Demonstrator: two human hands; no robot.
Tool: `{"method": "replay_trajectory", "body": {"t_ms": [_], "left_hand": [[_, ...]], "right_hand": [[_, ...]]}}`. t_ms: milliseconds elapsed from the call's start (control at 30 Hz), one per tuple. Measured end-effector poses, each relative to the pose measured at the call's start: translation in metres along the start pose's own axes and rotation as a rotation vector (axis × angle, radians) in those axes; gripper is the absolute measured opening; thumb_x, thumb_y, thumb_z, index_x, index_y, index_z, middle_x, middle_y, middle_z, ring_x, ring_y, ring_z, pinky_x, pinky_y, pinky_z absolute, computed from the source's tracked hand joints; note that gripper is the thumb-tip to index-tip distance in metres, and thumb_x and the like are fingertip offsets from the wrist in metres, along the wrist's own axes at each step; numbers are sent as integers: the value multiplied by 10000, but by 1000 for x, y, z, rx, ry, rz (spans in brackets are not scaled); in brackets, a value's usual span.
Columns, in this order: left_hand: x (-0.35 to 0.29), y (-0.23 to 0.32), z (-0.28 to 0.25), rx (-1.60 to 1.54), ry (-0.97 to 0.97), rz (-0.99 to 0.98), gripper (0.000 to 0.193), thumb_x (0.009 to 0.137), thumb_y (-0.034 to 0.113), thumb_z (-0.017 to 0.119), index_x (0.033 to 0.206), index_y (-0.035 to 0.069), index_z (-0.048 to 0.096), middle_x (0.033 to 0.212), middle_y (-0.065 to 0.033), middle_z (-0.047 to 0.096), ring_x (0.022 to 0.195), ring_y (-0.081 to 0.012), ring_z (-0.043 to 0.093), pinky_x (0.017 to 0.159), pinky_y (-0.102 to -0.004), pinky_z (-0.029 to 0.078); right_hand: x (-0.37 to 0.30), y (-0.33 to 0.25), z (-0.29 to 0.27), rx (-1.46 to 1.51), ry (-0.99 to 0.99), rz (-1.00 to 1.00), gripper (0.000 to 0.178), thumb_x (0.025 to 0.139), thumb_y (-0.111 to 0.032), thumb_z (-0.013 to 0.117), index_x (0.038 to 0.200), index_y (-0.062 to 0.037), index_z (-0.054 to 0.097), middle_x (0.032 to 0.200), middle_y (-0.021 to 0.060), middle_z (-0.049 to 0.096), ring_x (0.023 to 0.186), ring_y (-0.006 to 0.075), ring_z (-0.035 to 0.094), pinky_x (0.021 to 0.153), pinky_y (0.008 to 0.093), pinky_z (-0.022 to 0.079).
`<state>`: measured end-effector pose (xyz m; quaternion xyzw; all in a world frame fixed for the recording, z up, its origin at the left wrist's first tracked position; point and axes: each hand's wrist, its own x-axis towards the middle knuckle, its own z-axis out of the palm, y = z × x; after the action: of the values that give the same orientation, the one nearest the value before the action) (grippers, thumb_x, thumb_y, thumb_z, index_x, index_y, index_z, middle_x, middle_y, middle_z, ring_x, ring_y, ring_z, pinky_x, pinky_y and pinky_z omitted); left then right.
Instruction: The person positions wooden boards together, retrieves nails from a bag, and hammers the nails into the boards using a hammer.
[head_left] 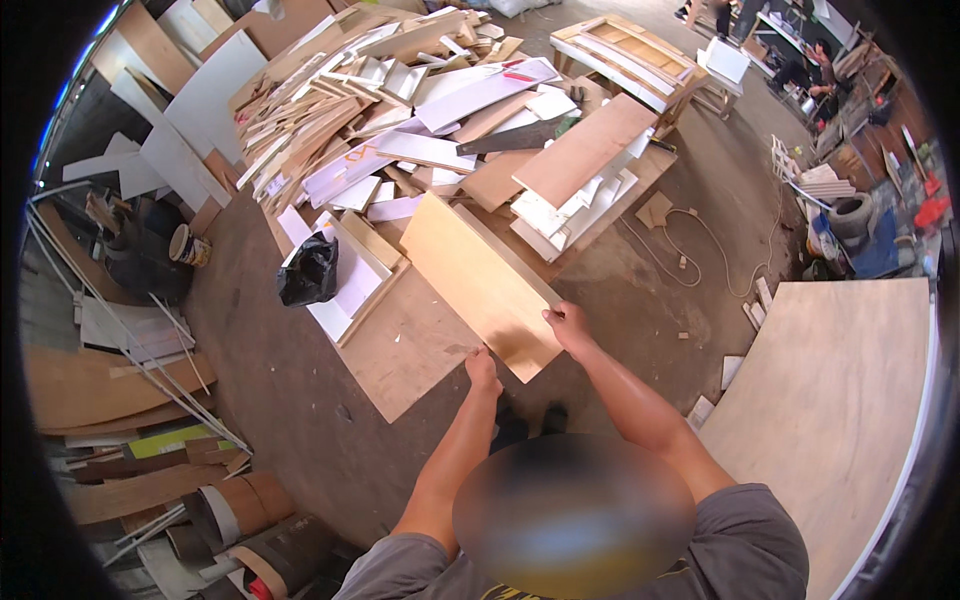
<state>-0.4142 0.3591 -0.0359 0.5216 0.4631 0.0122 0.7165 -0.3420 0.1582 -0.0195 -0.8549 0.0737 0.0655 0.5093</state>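
Observation:
A long pale wooden board (470, 270) with a raised side edge lies slanting away from me, its far end by the wood pile. My left hand (483, 369) is closed at the board's near left edge. On the near right corner, my right hand (567, 326) grips the edge with bent fingers. The board is over a brown plywood sheet (400, 365) on the work table. A black plastic bag (308, 270) sits left of it on white-faced panels. Beyond its far end lies a handsaw (515, 137).
Wood strips (320, 110) are heaped across the table's far side. Stacked panels (590, 150) stand at its right. A large plywood sheet (830, 420) is on my right. A cable (690, 250) winds over the floor. Rolled sheets (240, 505) lie at lower left. Other people are far right.

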Motion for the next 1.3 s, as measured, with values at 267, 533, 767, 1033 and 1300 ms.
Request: {"method": "replay_trajectory", "body": {"t_ms": [267, 533, 767, 1033, 1300], "left_hand": [[36, -19, 2, -95, -73, -26, 241, 1107, 239, 596, 1095, 6, 652, 931, -47, 667, 840, -144, 592, 754, -319, 494], [58, -9, 2, -85, -51, -32, 264, 1117, 246, 609, 1046, -3, 657, 901, -47, 664, 819, -135, 581, 767, -311, 487], [37, 4, 4, 88, -8, 123, 357, 1102, 299, 636, 1117, -55, 678, 936, -79, 696, 851, -157, 610, 786, -334, 506], [66, 45, -48, 443, 45, 389, 360, 1052, 299, 682, 1018, -54, 749, 893, -156, 756, 830, -216, 689, 780, -392, 548], [119, 93, -90, 791, 163, 567, 268, 955, 262, 767, 1021, 5, 806, 947, -195, 791, 855, -365, 762, 811, -469, 593]], "right_hand": [[6, -22, 6, -51, 71, -37, 302, 959, -269, 805, 959, 25, 734, 837, 138, 744, 751, 214, 669, 717, 401, 530], [23, -19, 22, -16, 86, 20, 315, 954, -256, 807, 871, 23, 686, 761, 98, 694, 703, 177, 609, 660, 395, 498], [22, -5, 19, 42, 48, 14, 269, 932, -191, 821, 855, 21, 673, 763, 97, 677, 729, 205, 634, 702, 398, 522], [0, -124, 52, -226, 161, -421, 153, 886, -107, 824, 911, -5, 713, 1073, 174, 717, 978, 377, 684, 890, 454, 535], [6, -159, 97, -110, -92, -332, 119, 950, -140, 771, 947, -23, 750, 950, 153, 747, 908, 331, 711, 806, 444, 550]]}}
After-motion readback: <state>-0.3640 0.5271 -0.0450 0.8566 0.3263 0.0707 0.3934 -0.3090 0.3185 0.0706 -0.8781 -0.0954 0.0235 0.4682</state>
